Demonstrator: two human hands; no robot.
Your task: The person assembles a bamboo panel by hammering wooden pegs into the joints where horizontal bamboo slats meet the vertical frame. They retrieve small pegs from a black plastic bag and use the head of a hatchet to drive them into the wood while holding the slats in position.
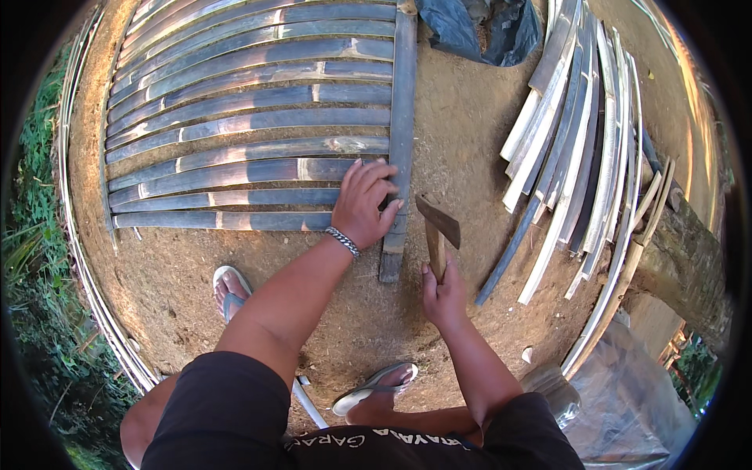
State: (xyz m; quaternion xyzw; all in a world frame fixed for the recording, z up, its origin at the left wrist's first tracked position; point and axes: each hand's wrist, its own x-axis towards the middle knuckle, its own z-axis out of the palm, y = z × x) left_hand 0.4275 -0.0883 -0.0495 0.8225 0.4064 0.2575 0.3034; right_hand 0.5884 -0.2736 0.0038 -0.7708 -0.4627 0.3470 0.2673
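My left hand (366, 202) rests palm down over the right ends of the lowest slats, beside the upright bamboo rail (401, 117). Its fingers lie stretched toward the rail, the thumb held apart from them; I cannot make out anything small under the fingertips. The dark bamboo slats (258, 170) lie in parallel rows across the frame, small gaps between them. Just right of the rail, my right hand (445, 296) is closed round the wooden handle of a hatchet (440, 223). Its metal head is raised, close to the left thumb.
Many split bamboo strips (576, 149) are piled on the dirt at the right. A dark plastic bag (489, 35) sits at the top. At lower right are a log (681, 266) and clear plastic sheeting (627, 392). Long poles (78, 258) edge the greenery at left.
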